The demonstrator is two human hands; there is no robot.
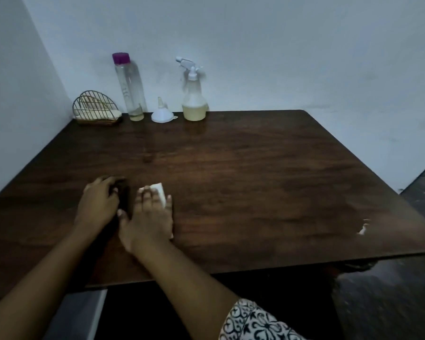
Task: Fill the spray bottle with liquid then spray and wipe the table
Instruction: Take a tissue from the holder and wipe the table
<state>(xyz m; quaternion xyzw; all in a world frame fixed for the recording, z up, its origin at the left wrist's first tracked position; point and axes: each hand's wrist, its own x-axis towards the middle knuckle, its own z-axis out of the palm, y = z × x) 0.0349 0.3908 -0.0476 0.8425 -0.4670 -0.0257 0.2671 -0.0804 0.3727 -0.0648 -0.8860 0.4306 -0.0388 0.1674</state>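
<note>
A white spray bottle [193, 94] holding pale yellowish liquid stands at the back of the dark wooden table [268, 180]. Left of it lie a white funnel [163, 112], turned spout up, and a tall clear bottle [130, 87] with a purple cap and a little liquid at its bottom. My right hand [149, 217] lies flat, fingers straight, pressing a white cloth [160, 193] on the tabletop near the front left. My left hand [97, 203] rests beside it on the table with fingers curled; what is under them is dark and unclear.
A wire holder [96, 110] with folded pale cloths sits in the back left corner against the wall. A white chip [362, 229] marks the table's right front edge. Dark floor [390, 303] lies to the right and front.
</note>
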